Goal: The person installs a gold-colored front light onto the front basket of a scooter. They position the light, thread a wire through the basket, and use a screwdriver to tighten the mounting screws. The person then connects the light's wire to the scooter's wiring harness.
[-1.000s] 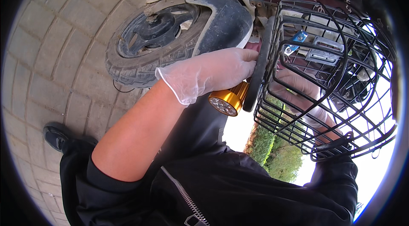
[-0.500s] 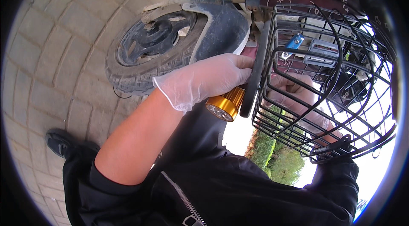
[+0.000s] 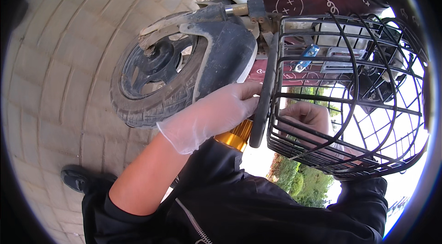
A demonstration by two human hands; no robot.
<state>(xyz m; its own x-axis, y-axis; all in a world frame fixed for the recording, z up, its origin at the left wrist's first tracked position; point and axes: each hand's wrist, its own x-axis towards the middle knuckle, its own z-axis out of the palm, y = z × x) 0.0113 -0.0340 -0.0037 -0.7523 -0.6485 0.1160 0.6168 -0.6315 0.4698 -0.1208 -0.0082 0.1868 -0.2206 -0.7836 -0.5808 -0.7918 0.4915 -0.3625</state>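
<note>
1. Judging by how things lie, the work at the black wire basket (image 3: 350, 92) looks mid-way: the basket sits on the scooter's front and both hands are at its mount; whether anything is fastened cannot be told.
2. One left hand (image 3: 216, 115), in a clear glove, lies half-curled with its fingertips on the basket's near rim, gripping nothing visible.
3. One right hand (image 3: 306, 117), behind the basket's wires, is curled; what it grips cannot be told.
4. One gold shock absorber (image 3: 235, 136) sits just below the basket's rim.
5. One front wheel (image 3: 154, 80) and one grey mudguard (image 3: 225, 60) stand left of the basket, on brick paving (image 3: 60, 60).
</note>
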